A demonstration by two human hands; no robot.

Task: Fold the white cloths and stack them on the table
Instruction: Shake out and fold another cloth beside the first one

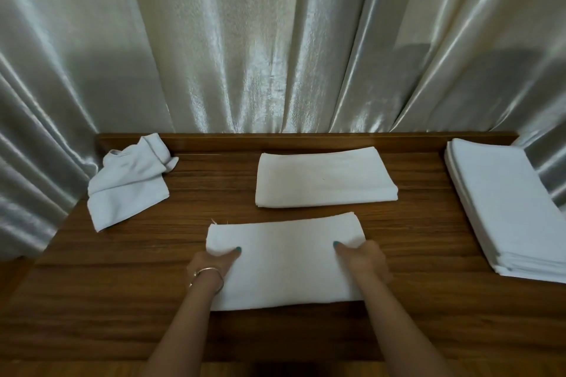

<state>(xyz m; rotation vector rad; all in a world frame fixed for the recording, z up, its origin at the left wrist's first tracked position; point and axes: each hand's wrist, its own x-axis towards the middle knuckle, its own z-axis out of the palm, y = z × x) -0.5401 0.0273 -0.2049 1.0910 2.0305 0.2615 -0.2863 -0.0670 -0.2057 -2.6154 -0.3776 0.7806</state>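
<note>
A folded white cloth lies flat on the wooden table right in front of me. My left hand grips its left end, thumb on top and fingers tucked under the cloth. My right hand grips its right end in the same way. Behind it lies another neatly folded white cloth. A crumpled, unfolded white cloth sits at the table's back left. A stack of several folded white cloths stands at the right edge.
Shiny pale curtains hang right behind the table and wrap round both its sides. A raised wooden lip runs along the table's back edge. Bare wood shows between the cloths and along the front edge.
</note>
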